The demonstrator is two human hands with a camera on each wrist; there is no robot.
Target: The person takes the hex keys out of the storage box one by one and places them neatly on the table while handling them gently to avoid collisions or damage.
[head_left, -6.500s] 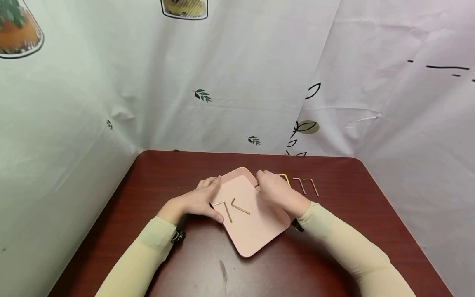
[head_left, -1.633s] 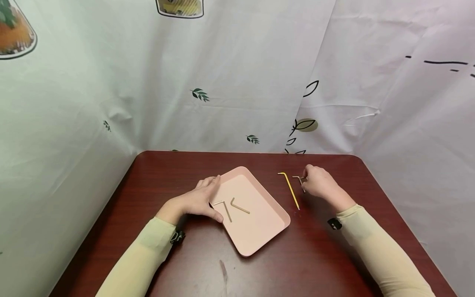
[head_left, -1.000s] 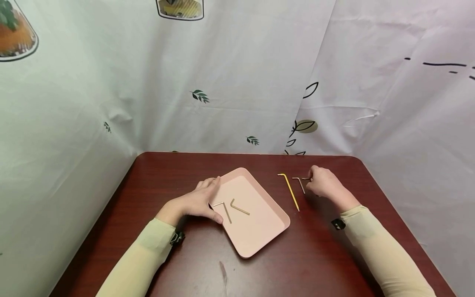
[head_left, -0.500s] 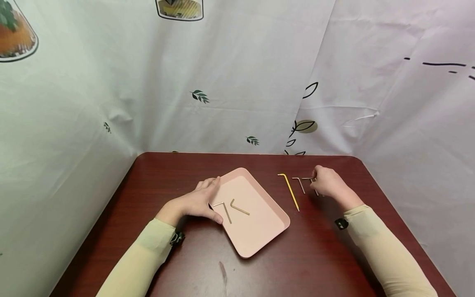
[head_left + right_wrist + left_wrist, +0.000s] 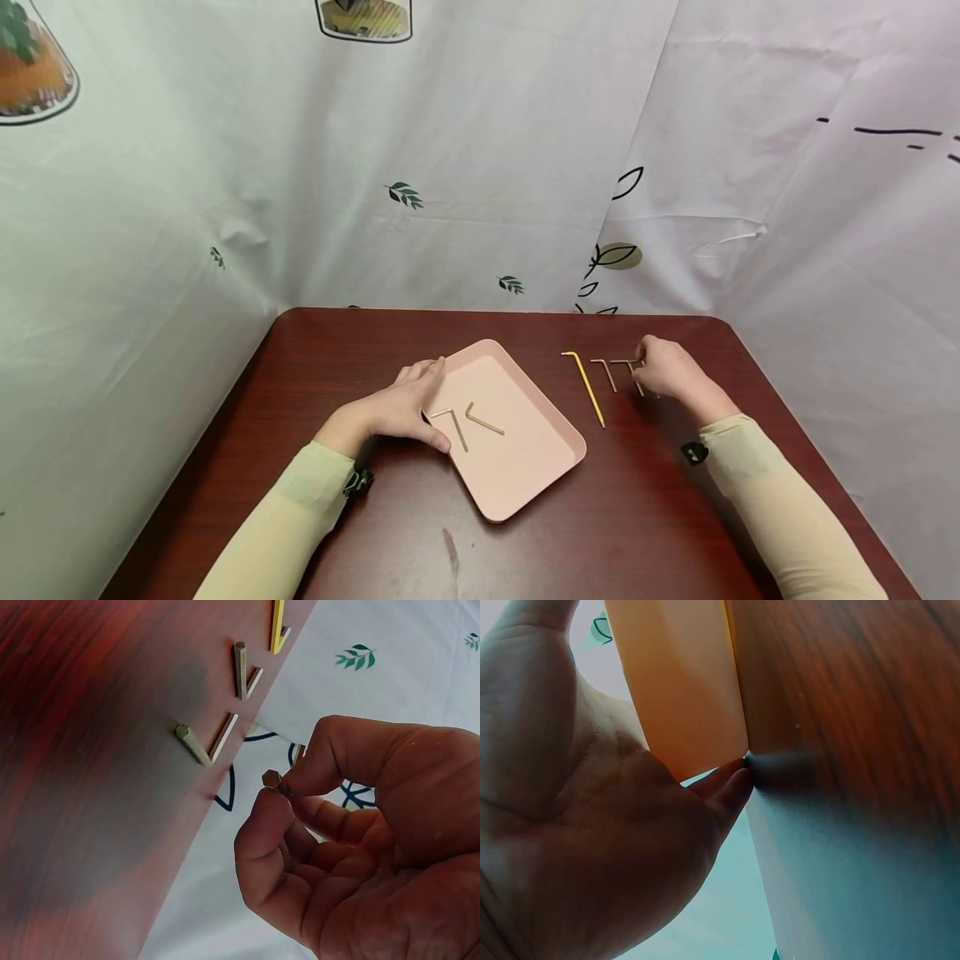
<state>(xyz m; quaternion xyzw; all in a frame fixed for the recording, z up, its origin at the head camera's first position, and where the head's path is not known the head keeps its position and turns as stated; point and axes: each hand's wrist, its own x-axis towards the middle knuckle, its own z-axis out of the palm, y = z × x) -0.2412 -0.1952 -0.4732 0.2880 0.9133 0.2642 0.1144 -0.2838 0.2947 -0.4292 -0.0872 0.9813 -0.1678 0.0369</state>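
My left hand (image 5: pixel 397 408) rests against the left corner of a pink tray (image 5: pixel 517 471), thumb and fingers spread along its outer walls. Two small L-shaped hex keys lie inside: one hex key (image 5: pixel 460 433) near the thumb, a second hex key (image 5: pixel 487 422) beside it. Off to the right, my right hand (image 5: pixel 670 368) pinches another hex key (image 5: pixel 272 780) between thumb and forefinger, its six-sided end showing in the right wrist view. Left of that hand, a yellow hex key (image 5: pixel 587 386), a small hex key (image 5: pixel 610 377) and a slightly larger hex key (image 5: pixel 196 745) lie in a row.
The dark red-brown wooden table (image 5: pixel 360 350) carries everything. White patterned cloth (image 5: pixel 480 208) hangs behind it and along both sides. A dark streak (image 5: pixel 450 550) marks the table's near part.
Earlier my right hand was at the tray's right wall with a hex key. It has since moved right, past the row, and lately crept a little further. My left hand and the tray stayed put.
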